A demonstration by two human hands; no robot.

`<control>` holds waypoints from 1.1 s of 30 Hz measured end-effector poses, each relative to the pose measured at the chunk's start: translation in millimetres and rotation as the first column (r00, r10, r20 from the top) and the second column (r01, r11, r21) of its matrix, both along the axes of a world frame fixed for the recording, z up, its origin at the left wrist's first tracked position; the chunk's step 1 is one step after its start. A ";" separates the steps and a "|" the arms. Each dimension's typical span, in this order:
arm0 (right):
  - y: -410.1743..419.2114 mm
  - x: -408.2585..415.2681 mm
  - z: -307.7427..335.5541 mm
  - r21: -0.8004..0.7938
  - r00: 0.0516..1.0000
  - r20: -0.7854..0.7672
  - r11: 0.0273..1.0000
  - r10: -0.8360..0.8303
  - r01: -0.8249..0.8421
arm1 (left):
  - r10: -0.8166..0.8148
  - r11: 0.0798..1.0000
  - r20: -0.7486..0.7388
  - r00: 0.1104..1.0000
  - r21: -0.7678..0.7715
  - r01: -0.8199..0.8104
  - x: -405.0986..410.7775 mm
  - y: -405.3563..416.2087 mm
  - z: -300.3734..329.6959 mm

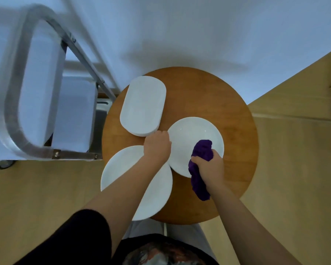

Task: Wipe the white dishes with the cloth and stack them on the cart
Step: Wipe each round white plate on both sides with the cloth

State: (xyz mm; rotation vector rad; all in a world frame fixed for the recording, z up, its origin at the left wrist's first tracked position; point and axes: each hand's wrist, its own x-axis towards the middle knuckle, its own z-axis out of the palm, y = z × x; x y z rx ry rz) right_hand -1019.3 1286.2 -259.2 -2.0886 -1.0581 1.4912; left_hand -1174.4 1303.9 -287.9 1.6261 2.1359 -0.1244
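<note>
Three white dishes lie on a round wooden table (227, 104). A round plate (191, 134) sits at the middle right. My left hand (158, 146) grips its left rim. My right hand (208, 167) holds a bunched purple cloth (203, 150) against the plate's right side, with a tail of cloth hanging down past the rim. An oblong white dish (143, 106) lies at the back left. Another round plate (122, 169) lies at the front left, partly hidden under my left forearm.
A metal cart (13, 115) with a tubular frame and white shelves stands to the left of the table. A white wall rises behind the table. Pale wooden floor surrounds the table on the right and front.
</note>
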 end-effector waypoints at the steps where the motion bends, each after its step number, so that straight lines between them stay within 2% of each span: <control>1: 4.5 3.5 -3.5 -0.005 0.999 -0.025 1.000 -0.021 0.021 | -0.001 0.999 -0.035 0.999 -0.042 -0.001 2.6 7.6 -8.8; 4: 15.2 13.8 -12.0 -0.023 0.995 -0.072 0.997 -0.075 0.073 | 0.080 0.978 -0.064 0.995 -0.188 -0.091 9.0 20.1 -29.6; 7: 24.1 22.8 -17.3 -0.026 0.991 -0.092 0.995 -0.098 0.096 | 0.149 0.956 -0.038 0.988 -0.251 -0.154 14.3 26.1 -42.0; 10: 31.5 31.9 -19.6 -0.036 0.991 -0.100 0.996 -0.091 0.088 | 0.117 0.950 -0.036 0.992 -0.288 -0.123 13.7 32.5 -41.7; 18: 39.7 58.5 -21.6 -0.049 0.984 -0.100 0.988 -0.151 0.146 | 0.083 0.948 -0.054 0.995 -0.303 -0.096 13.3 39.4 -31.9; 20: 39.3 65.9 -22.6 -0.052 0.980 -0.091 0.984 -0.175 0.171 | 0.108 0.960 -0.016 0.994 -0.257 -0.109 7.5 44.1 -29.0; 22: 38.0 72.4 -23.0 -0.061 0.976 -0.088 0.979 -0.197 0.192 | 0.161 0.967 0.086 0.983 -0.213 -0.140 -0.4 48.2 -28.9; 24: 35.9 77.4 -24.3 -0.075 0.972 -0.083 0.974 -0.218 0.212 | 0.301 0.943 0.256 0.919 -0.220 -0.248 -5.0 49.3 -30.0; 27: 31.7 80.8 -25.3 -0.090 0.967 -0.076 0.968 -0.243 0.236 | 0.512 0.859 0.442 0.736 -0.259 -0.442 -2.2 44.7 -27.8; 31: 27.3 82.9 -26.0 -0.084 0.962 -0.087 0.964 -0.259 0.252 | 0.609 0.787 0.633 0.478 -0.410 -0.460 7.3 37.4 -18.5; 33: 24.7 83.1 -25.1 -0.083 0.956 -0.094 0.959 -0.279 0.271 | 0.644 0.758 0.640 0.419 -0.458 -0.464 11.1 33.8 -14.2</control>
